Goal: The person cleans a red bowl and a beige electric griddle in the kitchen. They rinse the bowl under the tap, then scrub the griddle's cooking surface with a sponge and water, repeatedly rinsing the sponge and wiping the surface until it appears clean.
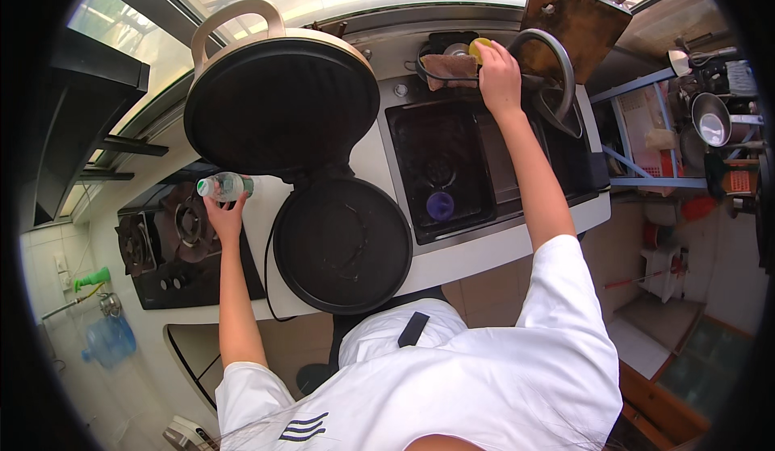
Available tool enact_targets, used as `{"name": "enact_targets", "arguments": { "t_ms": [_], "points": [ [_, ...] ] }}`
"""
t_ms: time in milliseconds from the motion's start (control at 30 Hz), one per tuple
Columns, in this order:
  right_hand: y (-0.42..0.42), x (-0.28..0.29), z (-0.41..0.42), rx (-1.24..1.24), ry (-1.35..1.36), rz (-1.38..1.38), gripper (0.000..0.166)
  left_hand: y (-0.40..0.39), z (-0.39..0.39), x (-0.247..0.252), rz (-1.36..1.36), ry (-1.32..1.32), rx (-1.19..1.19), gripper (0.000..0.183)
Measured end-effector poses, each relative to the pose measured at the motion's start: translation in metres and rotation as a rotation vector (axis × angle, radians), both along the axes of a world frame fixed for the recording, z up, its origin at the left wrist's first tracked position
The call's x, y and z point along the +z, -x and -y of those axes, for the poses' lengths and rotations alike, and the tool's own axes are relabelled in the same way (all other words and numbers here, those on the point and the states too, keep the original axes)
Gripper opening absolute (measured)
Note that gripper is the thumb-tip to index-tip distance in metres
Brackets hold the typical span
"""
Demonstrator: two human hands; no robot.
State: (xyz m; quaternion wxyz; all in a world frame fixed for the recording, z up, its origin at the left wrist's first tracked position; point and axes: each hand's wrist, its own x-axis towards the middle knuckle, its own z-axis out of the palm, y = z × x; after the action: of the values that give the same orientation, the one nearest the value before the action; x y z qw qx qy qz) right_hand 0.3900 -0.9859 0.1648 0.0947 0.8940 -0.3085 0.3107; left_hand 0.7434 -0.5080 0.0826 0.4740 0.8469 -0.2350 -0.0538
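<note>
My left hand (225, 212) is closed around a clear plastic bottle (227, 186) with a white and green end, held tilted on its side near the gas hob. My right hand (501, 76) reaches behind the sink, its fingertips on a round yellow item (480, 49), perhaps a sponge. Beside it a pinkish-brown cloth (447, 70) hangs over the rim of a dark caddy. Between my arms, an electric griddle stands with its large black lid (281, 106) raised and its round lower plate (343, 245) exposed; the plate bears a few streaks.
Right of the griddle lies a dark sink (442, 166) with a purple round item (440, 206) in it. A curved grey faucet (566, 76) arches over its right side. A wooden cutting board (566, 27) leans behind. The gas hob (181, 239) is at left, shelves with pans at right.
</note>
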Motion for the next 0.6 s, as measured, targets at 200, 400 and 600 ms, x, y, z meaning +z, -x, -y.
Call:
{"name": "enact_targets", "arguments": {
  "t_ms": [200,400,600],
  "points": [
    [-0.017,-0.033,0.084,-0.128,0.082,-0.388,0.022,0.034,-0.024,0.013,0.036,-0.098,0.185,0.084],
    [0.02,-0.015,-0.039,-0.082,-0.369,0.377,0.029,0.084,-0.085,0.022,0.135,-0.129,0.399,0.078],
    [0.07,-0.069,-0.022,-0.396,-0.479,-0.013,0.068,0.12,-0.101,0.015,0.023,-0.08,0.515,0.071]
  ]
}}
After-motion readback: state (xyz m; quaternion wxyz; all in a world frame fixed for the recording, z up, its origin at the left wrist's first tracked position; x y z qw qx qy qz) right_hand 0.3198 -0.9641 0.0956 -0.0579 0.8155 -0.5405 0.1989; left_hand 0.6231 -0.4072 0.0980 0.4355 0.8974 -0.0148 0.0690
